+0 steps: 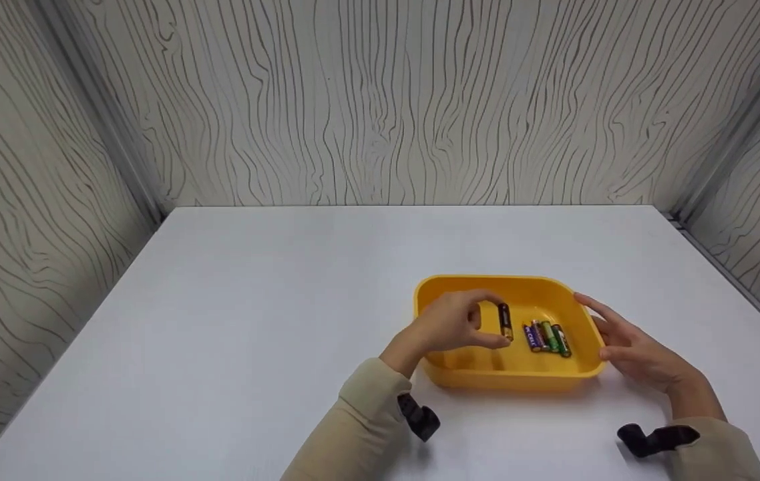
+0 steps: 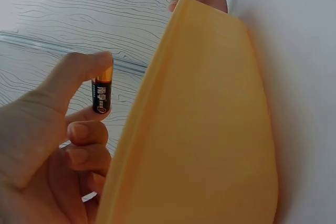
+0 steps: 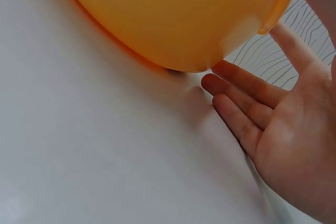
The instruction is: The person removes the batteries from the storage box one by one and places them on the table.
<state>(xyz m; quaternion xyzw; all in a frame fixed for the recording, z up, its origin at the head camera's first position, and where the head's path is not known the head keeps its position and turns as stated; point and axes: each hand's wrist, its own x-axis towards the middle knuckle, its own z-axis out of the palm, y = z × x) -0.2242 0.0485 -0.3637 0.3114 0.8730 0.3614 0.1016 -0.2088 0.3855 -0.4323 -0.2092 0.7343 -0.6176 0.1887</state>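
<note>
My left hand (image 1: 450, 324) pinches a black battery with a gold end (image 1: 505, 322) upright between thumb and index fingertip, over the yellow plastic bin (image 1: 507, 375). In the left wrist view, this black-and-gold battery (image 2: 102, 93) shows pale lettering, and the other fingers curl loosely beside the bin wall. Several batteries (image 1: 547, 339) with purple, green and dark wrappers lie side by side in the right half of the bin. At the bin's right end, my right hand (image 1: 644, 354) touches the rim with spread fingers. Its lower fingers (image 3: 241, 114) extend near the bin's base in the right wrist view.
The bin stands on a white table (image 1: 240, 321), right of the middle. Wood-grain patterned panels (image 1: 380, 100) rise behind the table and on both sides. Each sleeve cuff carries a black wrist mount, one (image 1: 419, 417) on the left and another (image 1: 657, 441) on the right.
</note>
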